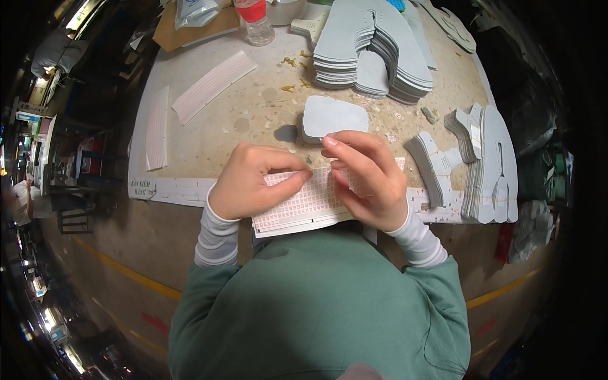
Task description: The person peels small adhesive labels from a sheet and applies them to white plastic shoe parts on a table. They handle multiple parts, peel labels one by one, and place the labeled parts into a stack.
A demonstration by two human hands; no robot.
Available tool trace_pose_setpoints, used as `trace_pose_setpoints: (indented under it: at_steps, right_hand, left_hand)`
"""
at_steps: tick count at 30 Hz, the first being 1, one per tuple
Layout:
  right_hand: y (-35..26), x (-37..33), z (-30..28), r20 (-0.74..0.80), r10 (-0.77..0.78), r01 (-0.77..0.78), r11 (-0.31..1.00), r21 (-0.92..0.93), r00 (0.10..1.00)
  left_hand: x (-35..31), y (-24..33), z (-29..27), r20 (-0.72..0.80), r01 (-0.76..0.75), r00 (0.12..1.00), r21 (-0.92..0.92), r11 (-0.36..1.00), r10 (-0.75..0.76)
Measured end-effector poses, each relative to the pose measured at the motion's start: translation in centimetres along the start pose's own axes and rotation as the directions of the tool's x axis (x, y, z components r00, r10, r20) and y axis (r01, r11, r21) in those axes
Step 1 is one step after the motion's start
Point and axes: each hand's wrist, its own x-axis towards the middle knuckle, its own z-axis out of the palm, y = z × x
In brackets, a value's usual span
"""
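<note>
Left hand [250, 180] pinches the label sheets [294, 206]; right hand [375, 182] curls its fingers, grip unclear. Probably peeling; next calls for delicate lifting.

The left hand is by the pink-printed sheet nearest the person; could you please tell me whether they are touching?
Touching. The head view shows the left hand with its thumb laid on the pink-printed sheet, close to its far edge.
</note>
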Motion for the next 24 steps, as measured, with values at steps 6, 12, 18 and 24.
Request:
trace_pose_setpoints:
  at_steps: [6, 12, 18, 24]
  right_hand:
    - [-0.1, -0.4, 0.5, -0.052, 0.22, -0.195, 0.935, 0.295, 0.974]
    - [0.0, -0.3, -0.5, -0.045, 0.381, -0.323, 0.836, 0.444, 0.923]
    - [2.2, 0.0, -5.4, -0.08, 0.431, -0.412, 0.893, 0.178, 0.899]
    - [5.0, 0.0, -6.2, -0.062, 0.391, -0.396, 0.901, -0.177, 0.918]
  left_hand:
    - [-0.1, 0.2, 0.0, 0.01, 0.038, 0.999, -0.02, 0.999, -0.038]
    - [-0.4, -1.0, 0.3, 0.006, 0.036, 0.999, -0.019, 0.999, -0.036]
    - [0.4, -5.1, 1.6, 0.125, 0.27, 0.958, -0.086, 0.959, -0.258]
    - [2.2, -5.1, 1.0, -0.221, 0.091, 0.973, 0.116, 0.989, -0.064]
